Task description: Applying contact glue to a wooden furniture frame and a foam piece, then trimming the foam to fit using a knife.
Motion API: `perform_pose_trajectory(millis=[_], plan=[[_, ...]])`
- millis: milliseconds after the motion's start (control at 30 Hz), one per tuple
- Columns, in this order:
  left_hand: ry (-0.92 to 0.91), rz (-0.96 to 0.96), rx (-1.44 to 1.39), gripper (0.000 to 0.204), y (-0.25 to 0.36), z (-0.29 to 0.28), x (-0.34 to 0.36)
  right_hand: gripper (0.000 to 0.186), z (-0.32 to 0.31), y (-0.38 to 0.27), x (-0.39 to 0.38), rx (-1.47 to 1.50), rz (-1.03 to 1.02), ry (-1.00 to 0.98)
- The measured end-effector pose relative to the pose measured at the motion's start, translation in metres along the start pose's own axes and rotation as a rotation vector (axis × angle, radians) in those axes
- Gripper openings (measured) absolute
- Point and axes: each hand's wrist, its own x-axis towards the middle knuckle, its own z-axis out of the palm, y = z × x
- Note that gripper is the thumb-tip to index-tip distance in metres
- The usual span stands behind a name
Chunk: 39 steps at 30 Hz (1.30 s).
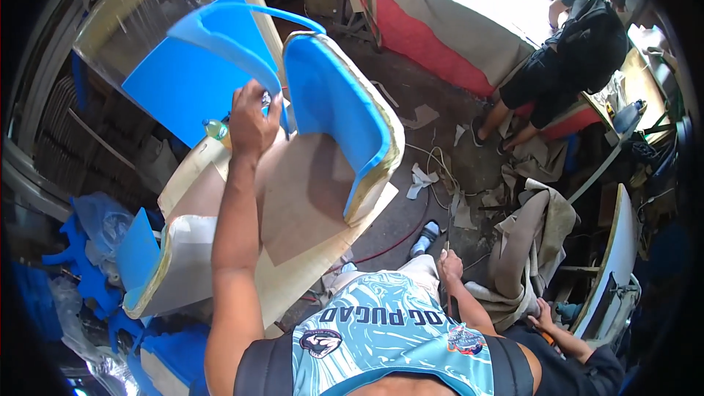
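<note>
My left hand (pixel 255 121) is raised with its fingers closed round the lower end of a long, curved blue foam strip (pixel 242 50). The strip arches up and over toward the top of a curved seat shell lined with blue foam (pixel 334 95). This shell stands on a pale wooden board (pixel 323 257), beside a second curved piece with blue foam (pixel 141 257). Low by my right thigh, my right hand (pixel 451 268) is closed round something thin, mostly hidden by the fingers. A greenish bottle (pixel 216 130) stands just beyond my left wrist.
A flat blue sheet (pixel 194 73) leans behind the bottle. Scraps and a hose (pixel 440 161) lie on the floor. Another person (pixel 587 37) stands at a far table; a co-worker's hand (pixel 543 315) is close on my right, near draped beige cloth (pixel 524 249).
</note>
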Motion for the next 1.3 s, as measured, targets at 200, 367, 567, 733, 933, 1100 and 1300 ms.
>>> perform_pose_trajectory(millis=[200,367,567,733,933,1100,1300], plan=[[-0.103,-0.256,-0.158,0.027,-0.021,0.115,0.129,0.036,-0.056,0.011,0.080,0.024,-0.138,-0.062],[-0.492,-0.345,0.383,0.038,-0.096,0.157,0.179,0.035,-0.127,0.004,0.146,0.086,-0.264,-0.025],[-0.717,-0.368,0.316,0.032,-0.091,0.143,0.221,0.038,-0.170,0.011,0.222,0.213,-0.357,0.033],[-0.851,-0.457,0.000,0.025,-0.065,0.134,0.254,0.037,-0.187,-0.020,0.266,0.179,-0.373,-0.100],[-0.221,-0.370,-0.561,0.038,-0.040,0.090,0.312,0.039,-0.178,-0.048,0.360,0.261,-0.312,-0.171],[-0.130,-0.159,-0.848,0.032,-0.083,0.054,0.336,0.041,-0.192,-0.107,0.420,0.490,-0.145,-0.169],[0.265,-0.255,-0.473,0.025,-0.013,0.061,0.353,0.041,-0.203,-0.182,0.501,0.210,-0.327,-0.013]])
